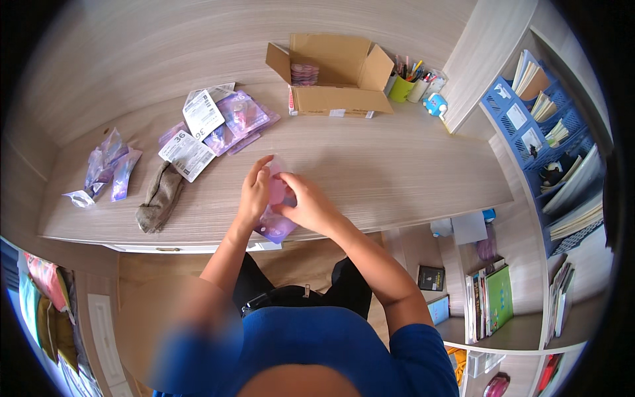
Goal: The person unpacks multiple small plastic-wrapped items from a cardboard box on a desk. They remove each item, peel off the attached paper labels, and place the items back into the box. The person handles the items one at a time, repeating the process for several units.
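A purple and pink plastic packet (276, 226) is between my hands at the front edge of the desk. My left hand (253, 195) holds its left side, with the fingers along the upper part. From the right, my right hand (307, 204) grips the packet with curled thumb and fingers. Something pale pink shows at the packet's upper end; I cannot make out what it is. To the left lie a grey-brown fabric pouch (161, 197), white printed labels (188, 155) and a pile of similar purple packets (242, 114).
An open cardboard box (340, 99) stands at the back, with pink packets inside. Beside it are a green pen cup (401, 89) and a small blue toy (435, 104). Crumpled purple wrappers (109, 165) lie far left. Blue file baskets (519, 116) fill the right shelves.
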### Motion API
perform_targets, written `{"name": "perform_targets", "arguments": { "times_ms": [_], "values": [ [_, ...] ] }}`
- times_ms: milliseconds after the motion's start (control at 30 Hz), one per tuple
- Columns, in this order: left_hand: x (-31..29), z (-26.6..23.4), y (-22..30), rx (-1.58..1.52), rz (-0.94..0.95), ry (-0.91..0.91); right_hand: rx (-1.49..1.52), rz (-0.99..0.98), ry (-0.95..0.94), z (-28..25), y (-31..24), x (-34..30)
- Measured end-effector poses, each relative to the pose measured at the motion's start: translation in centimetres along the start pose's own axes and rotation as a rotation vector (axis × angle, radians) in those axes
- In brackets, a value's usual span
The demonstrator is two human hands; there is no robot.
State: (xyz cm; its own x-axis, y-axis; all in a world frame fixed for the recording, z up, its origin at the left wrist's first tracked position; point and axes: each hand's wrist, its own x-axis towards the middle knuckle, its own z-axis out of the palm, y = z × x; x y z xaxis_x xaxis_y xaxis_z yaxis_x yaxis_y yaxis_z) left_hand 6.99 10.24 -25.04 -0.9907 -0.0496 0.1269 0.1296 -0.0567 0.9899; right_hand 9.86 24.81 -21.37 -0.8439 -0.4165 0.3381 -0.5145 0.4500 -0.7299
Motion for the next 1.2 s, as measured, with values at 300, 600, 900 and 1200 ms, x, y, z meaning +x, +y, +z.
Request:
{"name": "perform_targets", "arguments": {
  "times_ms": [300,600,900,1200],
  "values": [
    [1.2,-2.2,0.9,0.183,0.06,0.085,0.975,0.26,-0.095,-2.8,1.0,0.4],
    [1.1,-8.9,4.3,0.35,0.244,0.137,1.695,0.198,-0.106,-8.4,1.8,-4.1],
    [-1.7,-21.1,7.1,0.43,0.295,0.388,1.856,0.293,-0.037,-7.6,3.0,-5.9],
    [-4.9,-25.2,7.9,0.024,0.017,0.432,1.828,0.349,0.003,-6.9,3.3,-6.0]
  ]
}}
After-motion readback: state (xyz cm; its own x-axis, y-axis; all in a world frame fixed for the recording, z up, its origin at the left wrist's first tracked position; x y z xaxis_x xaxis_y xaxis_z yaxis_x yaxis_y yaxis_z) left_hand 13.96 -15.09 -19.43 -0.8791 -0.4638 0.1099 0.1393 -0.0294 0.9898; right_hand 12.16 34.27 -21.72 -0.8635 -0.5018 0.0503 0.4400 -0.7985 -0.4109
